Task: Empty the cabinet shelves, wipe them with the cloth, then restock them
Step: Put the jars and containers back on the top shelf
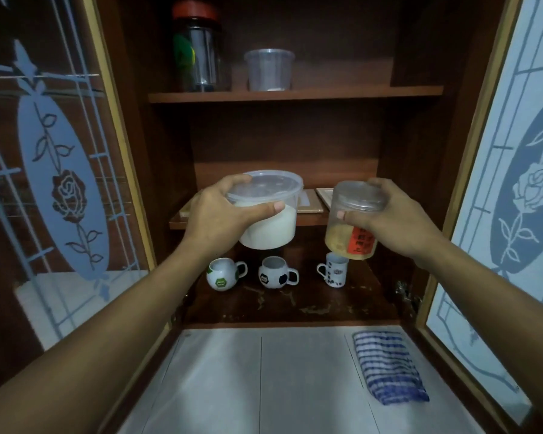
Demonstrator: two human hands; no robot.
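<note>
Open cabinet (pixel 420 151), middle shelf (pixel 311 220) with its front edge straight ahead. Left hand (pixel 213 214) grips the tub (pixel 270 228), right hand (pixel 395 217) the jar (pixel 342 236), both just before that edge.

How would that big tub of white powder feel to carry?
Probably fairly heavy: the tub looks over half full of powder. Its thin clear plastic may flex under the left hand's grip. The smooth wall could slip.

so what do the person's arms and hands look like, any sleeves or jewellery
The left arm and right arm are bare to the picture's edge, no sleeves in view. The left hand and right hand wear no gloves; no ring, watch or bracelet shows. The thumbnails are short and plain.
</note>
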